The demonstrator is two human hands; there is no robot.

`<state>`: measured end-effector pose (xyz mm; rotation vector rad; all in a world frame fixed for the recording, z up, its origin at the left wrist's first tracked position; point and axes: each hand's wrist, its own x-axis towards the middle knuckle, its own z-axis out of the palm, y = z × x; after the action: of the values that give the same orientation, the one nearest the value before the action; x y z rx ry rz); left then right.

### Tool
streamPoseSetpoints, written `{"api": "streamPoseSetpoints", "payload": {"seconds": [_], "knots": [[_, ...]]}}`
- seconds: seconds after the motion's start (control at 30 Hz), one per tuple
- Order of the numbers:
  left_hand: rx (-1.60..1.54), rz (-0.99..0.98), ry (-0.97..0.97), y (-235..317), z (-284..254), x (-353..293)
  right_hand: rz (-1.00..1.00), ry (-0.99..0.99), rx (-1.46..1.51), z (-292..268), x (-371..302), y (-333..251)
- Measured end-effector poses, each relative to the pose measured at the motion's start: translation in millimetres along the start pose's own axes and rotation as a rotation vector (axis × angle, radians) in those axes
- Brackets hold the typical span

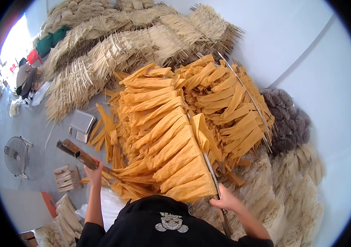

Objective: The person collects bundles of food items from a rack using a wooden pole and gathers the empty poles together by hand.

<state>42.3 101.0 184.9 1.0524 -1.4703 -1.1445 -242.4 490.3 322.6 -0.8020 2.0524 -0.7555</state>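
Note:
My left hand [94, 166] is closed around brown poles [73, 150], their thick ends sticking out up and to the left. From that hand the poles run right, under a bunch of yellow-orange, wrinkled strips that look like tofu skin [169, 136]. These folded strips hang side by side in a long row before me. Along the row's right edge runs a thin rod [209, 165], and my right hand [227, 200] grips its near end. A brown stick end [226, 225] shows below that hand. The strips hide much of both the poles and the rod.
More yellow strips lie in a heap [225, 103] beyond the rod, with metal rods across it. Pale bundles [130, 49] are piled behind, and brown clumps [286, 117] at right. A scale [82, 122], fan [17, 157] and wooden stool [64, 178] stand left. Another person [26, 77] crouches far left.

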Motion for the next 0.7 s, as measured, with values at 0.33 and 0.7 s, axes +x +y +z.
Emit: {"api": "streamPoseSetpoints", "payload": {"seconds": [0.33, 0.7], "knots": [[-0.003, -0.035, -0.075, -1, 6, 31, 0.209, -0.193, -0.403, -18, -67, -84], [-0.047, -0.039, -0.065, -32, -4, 50, -0.001, -0.195, -0.473, -28, -54, -65]]}}
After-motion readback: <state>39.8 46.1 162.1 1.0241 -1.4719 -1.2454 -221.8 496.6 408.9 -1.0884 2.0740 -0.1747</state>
